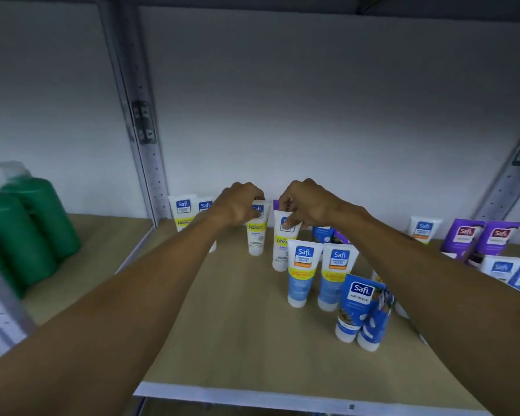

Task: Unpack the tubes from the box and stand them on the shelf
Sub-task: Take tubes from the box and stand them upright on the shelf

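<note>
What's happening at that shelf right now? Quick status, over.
Left hand grips one white Vitamin C tube; right hand pinches a second white tube. Both stand on the shelf. Blue tubes crowd the front.

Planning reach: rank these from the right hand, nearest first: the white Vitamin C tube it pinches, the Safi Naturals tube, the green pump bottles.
1. white Vitamin C tube: pinched by the right hand, toward the back of the shelf.
2. Safi Naturals tube: nearer the front, to the right.
3. green pump bottles: far left, beyond the upright.
</note>
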